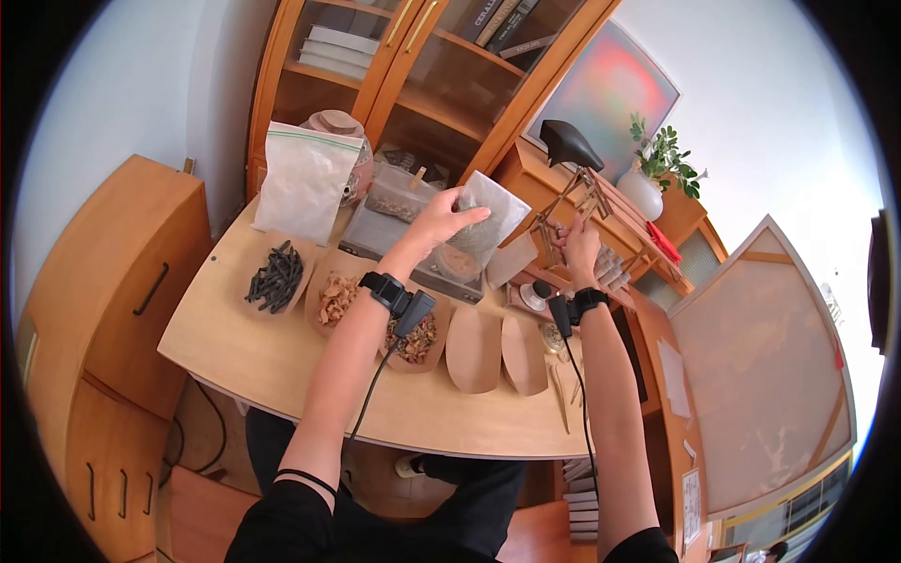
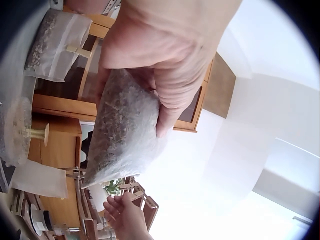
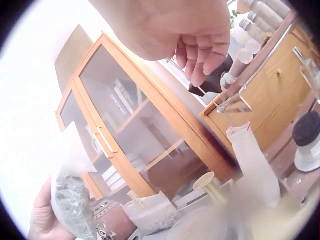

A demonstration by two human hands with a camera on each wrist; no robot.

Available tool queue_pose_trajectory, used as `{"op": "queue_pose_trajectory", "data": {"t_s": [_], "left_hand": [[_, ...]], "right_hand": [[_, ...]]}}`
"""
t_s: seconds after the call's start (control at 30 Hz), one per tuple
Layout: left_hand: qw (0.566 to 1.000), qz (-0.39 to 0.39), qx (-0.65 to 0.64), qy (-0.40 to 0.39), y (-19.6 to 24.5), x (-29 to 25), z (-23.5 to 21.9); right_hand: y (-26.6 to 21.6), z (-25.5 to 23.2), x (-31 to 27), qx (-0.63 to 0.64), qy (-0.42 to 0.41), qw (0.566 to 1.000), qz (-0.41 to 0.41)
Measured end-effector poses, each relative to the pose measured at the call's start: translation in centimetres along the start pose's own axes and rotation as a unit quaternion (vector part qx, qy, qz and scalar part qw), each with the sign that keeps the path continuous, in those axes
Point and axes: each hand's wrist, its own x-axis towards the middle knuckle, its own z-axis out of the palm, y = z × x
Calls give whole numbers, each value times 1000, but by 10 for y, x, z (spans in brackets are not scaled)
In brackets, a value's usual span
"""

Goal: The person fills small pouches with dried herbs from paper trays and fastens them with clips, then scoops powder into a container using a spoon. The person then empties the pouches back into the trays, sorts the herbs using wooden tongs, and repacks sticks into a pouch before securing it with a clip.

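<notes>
My left hand (image 1: 443,228) grips a translucent pouch (image 1: 483,218) by its side, thumb on one face and fingers behind. Grey-green dried herbs (image 2: 117,127) show through the pouch in the left wrist view. My right hand (image 1: 582,251) is raised at a wooden rack, its fingertips right at several wooden clothespins (image 2: 134,190). In the right wrist view its fingers (image 3: 202,60) bend downward; I cannot tell whether they pinch a clothespin. Below the pouch, a grey tray (image 1: 366,235) holds another filled pouch (image 1: 394,202) with a clothespin on it.
Paper trays along the table hold dark sticks (image 1: 274,279), pale dried slices (image 1: 338,298) and mixed dried petals (image 1: 415,340). Two more paper trays (image 1: 474,352) stand beside them. A large zip bag (image 1: 310,183) stands at the back left. Tweezers (image 1: 560,399) lie near the right edge.
</notes>
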Motion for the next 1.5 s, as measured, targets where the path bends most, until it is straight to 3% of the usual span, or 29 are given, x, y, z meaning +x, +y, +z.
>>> {"op": "queue_pose_trajectory", "data": {"t_s": [0.07,0.23,0.3,0.37,0.43,0.5,0.57,0.63,0.7,0.73,0.8,1.03,1.27,1.37,1.43,1.5], "left_hand": [[1000,-1,11,-1,0,1,-7],[999,0,43,2,2,0,-19],[998,2,63,-7,2,-1,-21],[998,-6,55,-26,5,-3,-22],[998,-10,48,-46,3,0,-24],[989,-21,114,-93,-5,4,-27],[985,-26,120,-121,2,-2,-24],[980,-30,127,-152,5,-4,-21],[973,-27,142,-179,6,-4,-16],[973,-27,142,-180,9,-5,-15],[959,-18,203,-195,15,-6,-14],[947,39,232,-218,13,-5,-17],[944,34,230,-236,4,-1,-18],[949,26,216,-227,6,-1,-21],[953,25,210,-215,7,-1,-23],[965,19,177,-193,6,0,-27]], "right_hand": [[-3,1,-13,25,-16,999,29],[-23,-13,-45,83,-74,994,-17],[-52,-37,-49,47,-184,977,-98],[-75,-53,-41,20,-229,968,-97],[-101,-69,-38,-87,-349,909,-213],[-127,-80,-40,-136,-357,894,-233],[-138,-82,-36,-283,-380,807,-353],[-147,-81,-33,-311,-386,791,-358],[-151,-80,-30,-337,-419,739,-405],[-154,-78,-31,-328,-462,758,-324],[-159,-72,-33,-351,-485,742,-302],[-171,-62,-31,-405,-556,689,-228],[-174,-49,-33,-395,-587,682,-185],[-172,-45,-33,-348,-588,712,-160],[-176,-45,-36,-228,-527,794,-200],[-168,-37,-30,-204,-502,808,-231]]}}
